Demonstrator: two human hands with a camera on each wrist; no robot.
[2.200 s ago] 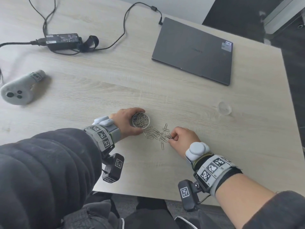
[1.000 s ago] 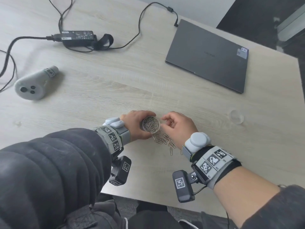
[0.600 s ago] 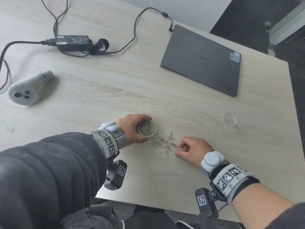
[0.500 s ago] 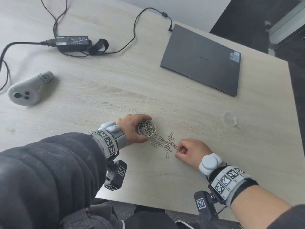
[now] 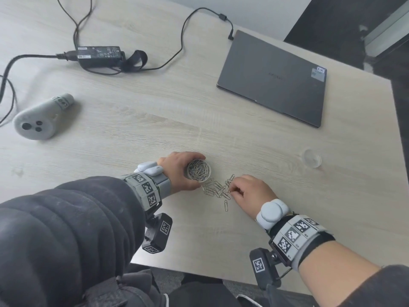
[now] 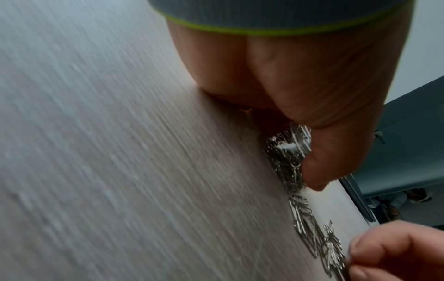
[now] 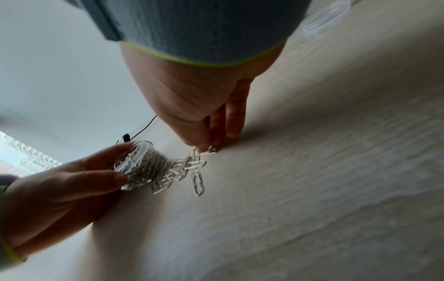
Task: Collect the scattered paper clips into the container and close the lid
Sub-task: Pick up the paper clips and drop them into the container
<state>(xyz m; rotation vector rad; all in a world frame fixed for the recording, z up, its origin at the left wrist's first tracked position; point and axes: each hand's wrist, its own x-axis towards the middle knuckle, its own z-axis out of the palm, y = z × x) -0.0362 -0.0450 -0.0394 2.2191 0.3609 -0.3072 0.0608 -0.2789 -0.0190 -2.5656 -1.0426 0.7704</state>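
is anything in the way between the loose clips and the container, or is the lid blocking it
Nothing visible blocks the way. The loose paper clips lie right beside the container, whose mouth is open. The lid sits far off to the right on the table. The right hand is already at the pile.

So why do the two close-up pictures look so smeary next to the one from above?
The head view is sharp, its table edges bowed by the wide lens. In the left wrist view the wood grain streaks, and the left hand shades the container. In the right wrist view the foreground is soft, while the paper clips stay readable under the right hand.
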